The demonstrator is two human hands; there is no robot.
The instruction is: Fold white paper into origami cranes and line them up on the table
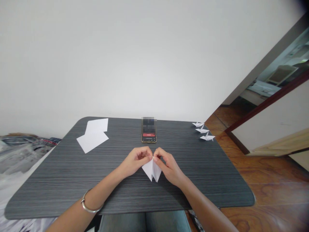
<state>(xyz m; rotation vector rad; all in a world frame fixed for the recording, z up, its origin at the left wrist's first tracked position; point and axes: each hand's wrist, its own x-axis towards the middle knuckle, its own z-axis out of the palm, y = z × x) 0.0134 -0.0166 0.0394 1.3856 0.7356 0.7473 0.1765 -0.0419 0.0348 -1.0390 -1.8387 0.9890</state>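
Note:
A small folded white paper (152, 170), pointed downward, is held just above the dark striped table (60, 180). My left hand (135, 161) pinches its upper left edge with curled fingers. My right hand (169, 167) pinches the upper right edge, fingertips meeting the left hand's at the top. A silver bangle (90, 203) sits on my left wrist.
A phone (149, 130) lies flat beyond my hands. Two white paper sheets (93, 138) overlap at the far left of the table. Three folded paper cranes (202, 130) line the far right edge. Crumpled cloth lies to the left, wooden floor and an open doorway to the right.

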